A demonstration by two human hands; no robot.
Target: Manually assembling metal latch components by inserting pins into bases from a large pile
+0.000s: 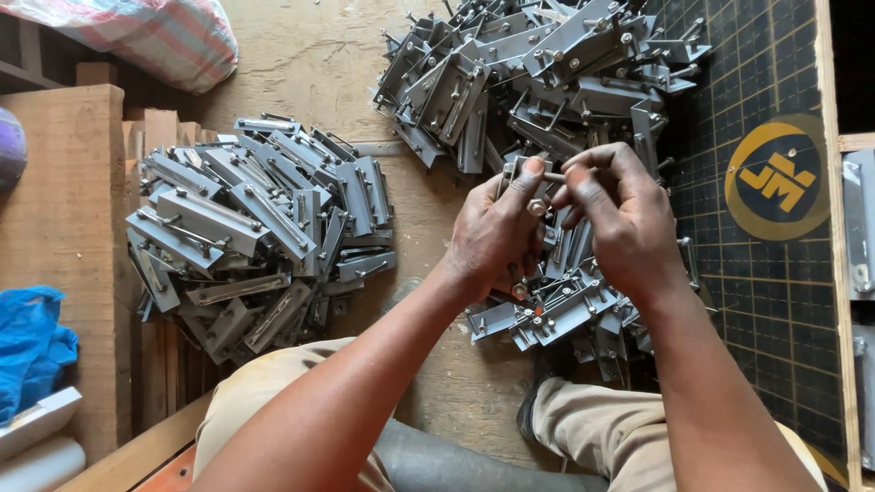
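Between two piles of brackets, at twelve o'clock, left hand (pixel 497 232) steadies a metal bracket (pixel 512 173) while right hand (pixel 620 214) pinches its bolt (pixel 552 177).

Bare forearms, khaki trousers (pixel 592 428)

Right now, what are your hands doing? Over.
Left hand and right hand together, fingers pinching one small grey metal bracket. Bracket heaps close around. Nothing blocking.
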